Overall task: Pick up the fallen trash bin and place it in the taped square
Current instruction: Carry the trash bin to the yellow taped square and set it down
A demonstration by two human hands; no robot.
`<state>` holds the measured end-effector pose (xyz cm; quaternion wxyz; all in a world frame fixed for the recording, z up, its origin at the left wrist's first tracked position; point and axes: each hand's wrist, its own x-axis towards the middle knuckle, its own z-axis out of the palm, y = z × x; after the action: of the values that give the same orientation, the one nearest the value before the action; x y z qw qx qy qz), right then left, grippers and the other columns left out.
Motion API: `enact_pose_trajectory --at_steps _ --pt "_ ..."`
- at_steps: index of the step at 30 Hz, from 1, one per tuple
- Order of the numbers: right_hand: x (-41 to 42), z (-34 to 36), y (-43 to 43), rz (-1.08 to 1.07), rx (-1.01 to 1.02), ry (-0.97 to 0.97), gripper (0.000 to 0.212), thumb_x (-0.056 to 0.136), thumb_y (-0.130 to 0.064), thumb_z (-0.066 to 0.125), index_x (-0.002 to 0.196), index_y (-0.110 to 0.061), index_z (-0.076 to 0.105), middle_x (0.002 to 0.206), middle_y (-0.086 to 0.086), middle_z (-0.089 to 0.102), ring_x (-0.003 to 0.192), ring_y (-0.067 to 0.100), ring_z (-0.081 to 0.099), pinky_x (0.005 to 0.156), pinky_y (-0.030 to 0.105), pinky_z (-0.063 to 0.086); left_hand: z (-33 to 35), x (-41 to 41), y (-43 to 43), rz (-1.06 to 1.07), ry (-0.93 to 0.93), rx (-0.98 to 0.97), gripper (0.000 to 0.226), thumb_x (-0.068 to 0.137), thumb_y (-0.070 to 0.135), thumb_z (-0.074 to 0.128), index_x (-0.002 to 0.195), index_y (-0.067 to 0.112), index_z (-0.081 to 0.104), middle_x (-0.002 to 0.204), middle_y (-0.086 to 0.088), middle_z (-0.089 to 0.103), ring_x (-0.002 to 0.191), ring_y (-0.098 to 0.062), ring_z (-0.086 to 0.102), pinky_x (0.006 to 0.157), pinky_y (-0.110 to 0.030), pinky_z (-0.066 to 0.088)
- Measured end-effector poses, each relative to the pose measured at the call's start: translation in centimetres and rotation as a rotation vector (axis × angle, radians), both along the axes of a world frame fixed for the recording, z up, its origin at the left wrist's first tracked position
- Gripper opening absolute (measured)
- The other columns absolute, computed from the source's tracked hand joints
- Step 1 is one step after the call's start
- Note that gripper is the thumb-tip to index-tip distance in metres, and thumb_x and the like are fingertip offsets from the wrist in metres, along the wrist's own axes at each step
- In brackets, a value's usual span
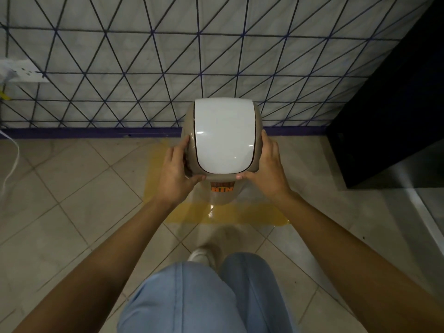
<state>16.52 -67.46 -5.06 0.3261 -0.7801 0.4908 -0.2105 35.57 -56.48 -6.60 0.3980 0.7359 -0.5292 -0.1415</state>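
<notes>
**A:** Where is the trash bin (222,188) now?

**B:** You have it upright, over the yellow taped square (216,216) on the floor. Its white swing lid (223,135) faces up at you. Your left hand (176,171) wraps the left side of the top, and your right hand (266,169) wraps the right side. Both hands are curled around the tan rim, thumbs on the near edge.

**A:** So which step is this?

**B:** I think it is the last part — setting the bin down in the square. I cannot tell if the bottom is on the floor yet, because the top hides it.

**A:** What do I do next?

**B:** Lower it straight down until it sits flat, then open both hands and let go. Keep it level so it does not tip again.

**A:** Is there room?

**B:** Yes. The patterned wall (144,56) stands just behind the bin, so do not push it further back. The dark cabinet (396,116) is off to your right, well apart. The near strip of tape shows in front of the bin, so stay behind that line. Your shoe (200,255) is close to the tape — keep it back.
</notes>
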Motion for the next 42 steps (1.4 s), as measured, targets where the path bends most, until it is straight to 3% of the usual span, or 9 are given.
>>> enact_pose_trajectory --at_steps 8,12,16,19,25,32,34,39,42 --pt "1.7 -0.1 -2.8 0.009 -0.081 0.009 0.118 0.059 -0.015 0.087 0.149 -0.018 0.011 0.152 0.011 0.021 0.141 0.027 0.022 0.112 0.048 0.03 0.2 1.3 -3.2 0.01 -0.033 0.017 0.1 0.065 0.012 0.082 0.146 0.016 0.024 0.13 -0.014 0.041 0.105 -0.009 0.038 0.076 0.008 0.029" --pt "2.1 0.0 -4.9 0.035 -0.077 0.025 0.119 0.059 -0.016 0.087 0.15 -0.018 0.01 0.151 0.012 0.022 0.139 0.028 0.024 0.111 0.049 0.032 0.2 2.1 -4.7 0.009 -0.03 0.026 0.1 0.066 0.012 0.082 0.146 0.019 0.022 0.131 -0.011 0.04 0.108 -0.007 0.038 0.091 -0.013 0.033" --pt "2.8 0.0 -6.4 0.033 -0.076 0.001 0.119 0.059 -0.015 0.087 0.15 -0.02 0.01 0.15 0.011 0.022 0.139 0.027 0.026 0.111 0.047 0.032 0.1 2.5 -6.4 0.008 -0.023 0.02 0.097 0.067 0.009 0.08 0.145 0.017 0.024 0.131 -0.012 0.041 0.106 -0.005 0.036 0.078 0.005 0.029" --pt "3.4 -0.2 -7.3 0.019 -0.078 -0.028 0.118 0.06 -0.013 0.086 0.149 -0.021 0.011 0.151 0.01 0.022 0.139 0.026 0.026 0.111 0.046 0.032 0.1 2.9 -7.4 0.009 -0.03 0.014 0.094 0.069 0.006 0.078 0.145 0.014 0.024 0.131 -0.014 0.042 0.105 -0.005 0.035 0.08 0.007 0.027" --pt "4.5 -0.6 -8.6 0.002 -0.07 -0.061 0.114 0.063 -0.013 0.085 0.15 -0.019 0.01 0.152 0.009 0.021 0.141 0.025 0.022 0.115 0.045 0.026 0.7 3.5 -8.7 0.012 -0.003 0.038 0.09 0.074 0.005 0.074 0.146 0.016 0.023 0.137 -0.015 0.041 0.122 -0.025 0.044 0.099 -0.028 0.038" --pt "5.3 -1.3 -9.3 -0.03 -0.047 -0.115 0.112 0.06 -0.014 0.086 0.147 -0.014 0.017 0.15 0.01 0.025 0.14 0.025 0.022 0.115 0.045 0.025 0.4 4.7 -9.7 0.032 -0.022 0.053 0.089 0.073 0.006 0.075 0.145 0.019 0.024 0.136 -0.011 0.043 0.106 -0.01 0.045 0.087 -0.017 0.036" --pt "5.3 -1.5 -9.5 -0.03 -0.04 -0.124 0.113 0.058 -0.014 0.087 0.147 -0.014 0.018 0.149 0.009 0.026 0.139 0.025 0.022 0.115 0.045 0.025 0.2 5.0 -9.7 0.022 -0.013 0.049 0.09 0.073 0.008 0.075 0.145 0.021 0.024 0.138 -0.009 0.043 0.113 -0.013 0.047 0.089 -0.018 0.036" --pt "5.2 -1.3 -10.0 -0.032 0.02 -0.118 0.121 0.055 -0.016 0.089 0.148 -0.017 0.013 0.15 0.008 0.028 0.139 0.026 0.025 0.114 0.048 0.027 0.2 5.5 -10.3 0.058 0.321 0.17 0.094 0.073 0.009 0.075 0.146 0.027 0.018 0.147 -0.005 0.034 0.131 -0.024 0.039 0.104 -0.041 0.039" --pt "5.2 -1.2 -10.1 -0.002 0.069 -0.127 0.122 0.057 -0.014 0.088 0.149 -0.017 0.007 0.153 0.007 0.025 0.14 0.023 0.024 0.114 0.046 0.027 0.4 5.7 -10.8 0.063 0.448 0.185 0.09 0.073 0.001 0.073 0.145 0.024 0.024 0.144 -0.002 0.04 0.128 -0.021 0.041 0.096 -0.034 0.043"
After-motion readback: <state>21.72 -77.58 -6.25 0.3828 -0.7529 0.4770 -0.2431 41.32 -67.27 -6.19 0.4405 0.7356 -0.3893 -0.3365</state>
